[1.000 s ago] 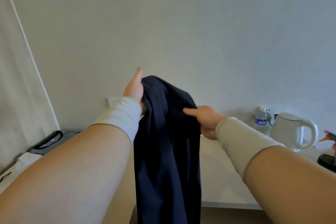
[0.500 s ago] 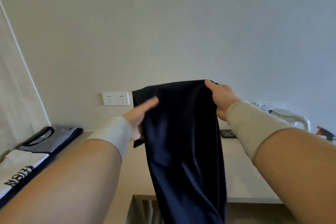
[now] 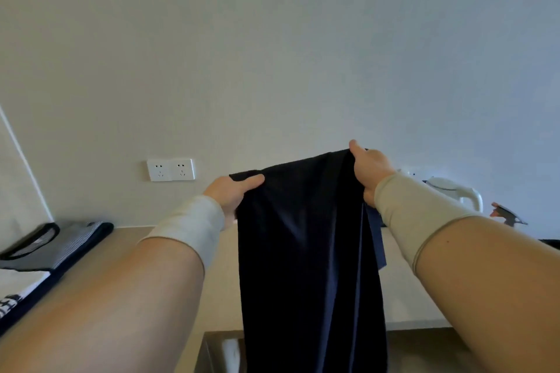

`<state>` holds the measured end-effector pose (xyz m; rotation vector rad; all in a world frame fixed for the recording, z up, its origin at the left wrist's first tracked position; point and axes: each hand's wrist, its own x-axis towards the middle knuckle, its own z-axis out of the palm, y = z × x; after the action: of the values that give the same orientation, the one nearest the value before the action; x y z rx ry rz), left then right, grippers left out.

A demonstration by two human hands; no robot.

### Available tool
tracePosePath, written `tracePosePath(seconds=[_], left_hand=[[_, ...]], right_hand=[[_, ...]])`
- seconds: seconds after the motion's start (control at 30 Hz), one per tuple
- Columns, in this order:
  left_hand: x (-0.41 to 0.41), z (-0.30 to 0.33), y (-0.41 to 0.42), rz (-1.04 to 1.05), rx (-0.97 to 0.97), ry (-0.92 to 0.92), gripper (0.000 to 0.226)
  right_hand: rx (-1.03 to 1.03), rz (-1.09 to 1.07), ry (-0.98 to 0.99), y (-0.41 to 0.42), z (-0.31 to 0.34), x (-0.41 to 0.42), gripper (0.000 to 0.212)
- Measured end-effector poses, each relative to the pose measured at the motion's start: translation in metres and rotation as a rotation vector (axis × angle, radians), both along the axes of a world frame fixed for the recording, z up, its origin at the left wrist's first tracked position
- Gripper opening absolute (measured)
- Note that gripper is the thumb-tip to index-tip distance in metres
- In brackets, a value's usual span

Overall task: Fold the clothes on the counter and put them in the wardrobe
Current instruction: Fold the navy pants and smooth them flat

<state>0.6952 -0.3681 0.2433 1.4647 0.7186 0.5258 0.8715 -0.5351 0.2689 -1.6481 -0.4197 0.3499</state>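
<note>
A dark navy garment (image 3: 306,251) hangs in the air in front of me, above the pale counter (image 3: 130,251). My left hand (image 3: 230,194) grips its upper left corner, thumb lying over the top edge. My right hand (image 3: 368,169) grips the upper right corner, slightly higher. The cloth drops straight down past the counter's front edge and out of the frame. On the counter at the far left lie a folded grey striped shirt (image 3: 51,247) and a white garment with dark lettering (image 3: 12,297), both on dark cloth.
A double wall socket (image 3: 170,169) sits on the wall behind my left hand. A white electric kettle (image 3: 457,192) stands at the back right of the counter, with a small orange and grey object (image 3: 506,213) beside it. A curtain hangs at far left.
My left hand has gone from lying flat against the cloth to gripping its top left corner. The garment's top edge is now spread wider between both hands. The view has tilted slightly.
</note>
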Motion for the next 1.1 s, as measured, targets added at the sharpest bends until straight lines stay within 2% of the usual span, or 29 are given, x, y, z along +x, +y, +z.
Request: tracePosePath(seconds=[0.07,0.2,0.3,0.37,0.43,0.57,0.6,0.67,0.7,0.73,0.83,0.9,0.97,1.03,1.1], left_hand=[[0.004,0.009,0.002,0.037,0.044,-0.067,0.028],[0.009,0.018,0.006,0.156,0.108,-0.088,0.039],[0.006,0.025,0.006,0.142,0.081,-0.128,0.02],[0.007,0.03,0.004,0.107,0.142,-0.112,0.012],[0.006,0.035,-0.001,0.09,0.236,-0.097,0.007],[0.008,0.045,0.0,0.133,0.342,-0.149,0.009],[0.009,0.047,0.002,0.141,0.362,-0.149,0.012],[0.012,0.05,0.001,0.205,0.397,-0.147,0.022],[0.011,0.051,0.001,0.245,0.386,-0.163,0.025],[0.01,0.049,0.001,0.258,0.362,-0.158,0.026],[0.002,0.016,0.002,0.128,0.226,0.048,0.03],[-0.003,-0.001,-0.005,0.05,0.255,0.155,0.03],[0.0,-0.002,-0.005,0.125,0.268,0.073,0.039],[0.0,0.005,-0.003,0.184,0.217,-0.053,0.04],[-0.002,0.008,-0.005,0.176,0.14,-0.084,0.041]], right_hand=[[-0.091,0.005,-0.045,-0.002,-0.008,0.0,0.033],[-0.157,0.021,-0.076,-0.005,-0.012,0.001,0.027],[-0.037,-0.053,-0.077,-0.007,-0.015,0.015,0.029],[-0.029,0.003,-0.029,-0.01,-0.019,0.012,0.022],[-0.048,0.123,0.027,-0.012,-0.023,0.003,0.004],[0.194,0.07,0.017,-0.01,-0.015,0.008,0.008],[0.18,0.1,0.02,-0.012,-0.015,0.01,0.01],[-0.094,0.24,-0.002,-0.017,-0.022,0.01,0.019],[-0.184,0.281,-0.005,-0.018,-0.025,0.009,0.021],[-0.165,0.28,0.006,-0.017,-0.025,0.009,0.023],[0.063,0.232,0.082,-0.01,-0.017,0.009,0.029],[0.161,0.234,0.123,-0.012,-0.015,0.01,0.026],[0.052,0.242,0.107,-0.018,-0.026,0.012,0.033],[-0.198,0.329,0.037,-0.023,-0.036,0.007,0.036],[-0.127,0.296,0.062,-0.021,-0.033,0.005,0.027]])
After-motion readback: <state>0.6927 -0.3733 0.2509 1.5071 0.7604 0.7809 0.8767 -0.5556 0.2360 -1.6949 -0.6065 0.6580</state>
